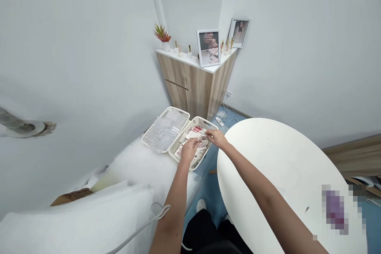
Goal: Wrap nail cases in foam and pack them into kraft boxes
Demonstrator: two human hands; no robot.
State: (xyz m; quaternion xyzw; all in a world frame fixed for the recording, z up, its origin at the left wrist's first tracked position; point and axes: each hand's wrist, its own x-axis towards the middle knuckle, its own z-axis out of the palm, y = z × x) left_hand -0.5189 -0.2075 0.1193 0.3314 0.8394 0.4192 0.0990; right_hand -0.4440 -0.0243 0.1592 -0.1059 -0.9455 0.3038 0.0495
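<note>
Both my hands are over a cream plastic basket (173,155) filled with small flat packets and printed cards. My left hand (189,150) has its fingers closed at the edge of a small clear packet (202,139) with pinkish marks. The fingers of my right hand (218,138) pinch the same packet from the other side. Its exact contents are too small to make out. Among the pieces in the basket lies a red card (197,129). Beside it on the left is a second cream basket (145,139) holding clear plastic sheets or cases (166,127).
A round white table (268,147) stands to my right, with a pixelated patch over part of it. Ahead is a wooden corner cabinet (196,91) bearing picture frames, small bottles and a potted plant (166,46). Cables and a power strip (219,121) lie on the blue floor.
</note>
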